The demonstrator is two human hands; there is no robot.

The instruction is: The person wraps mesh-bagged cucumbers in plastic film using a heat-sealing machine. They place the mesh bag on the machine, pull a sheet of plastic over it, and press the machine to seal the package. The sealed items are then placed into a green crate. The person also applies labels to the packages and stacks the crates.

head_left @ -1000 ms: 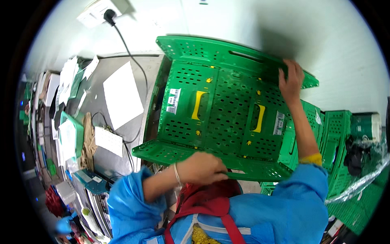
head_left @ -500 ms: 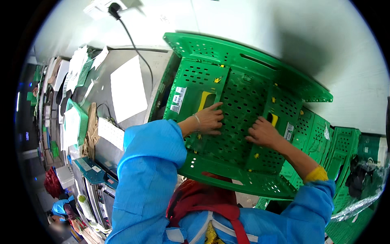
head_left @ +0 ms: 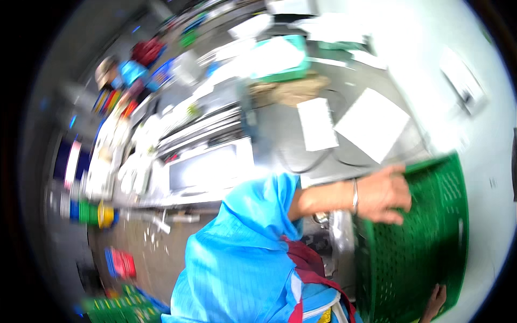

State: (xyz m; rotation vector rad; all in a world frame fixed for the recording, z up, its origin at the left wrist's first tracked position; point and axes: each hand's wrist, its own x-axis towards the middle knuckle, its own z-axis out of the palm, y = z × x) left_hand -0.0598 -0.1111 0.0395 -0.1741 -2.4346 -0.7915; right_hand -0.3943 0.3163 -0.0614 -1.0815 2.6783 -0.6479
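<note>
A green perforated plastic crate [head_left: 414, 253] is at the right, with its walls standing up around a dark inside. My left hand [head_left: 383, 196], with a thin bracelet at the wrist, reaches across to the crate's end nearest the worktable. Its fingers are bent over the rim there and closed on the crate, though slightly smeared. Low at the right, only part of my right hand [head_left: 435, 299] shows inside the crate near its far wall. What its fingers do is unclear.
A grey worktable [head_left: 355, 81] carries white sheets [head_left: 372, 125], a cable, brown cloth [head_left: 293, 90] and a light-green basket [head_left: 293, 70]. A screen [head_left: 207, 167] sits further left. Another person [head_left: 126, 75] in blue works at the far left. Stacked green crates [head_left: 124, 307] stand at lower left.
My view has swung left, bringing more of the worktable in. My left hand has gone from the crate's inner panel to its end rim. The crate's inner end panels now appear raised.
</note>
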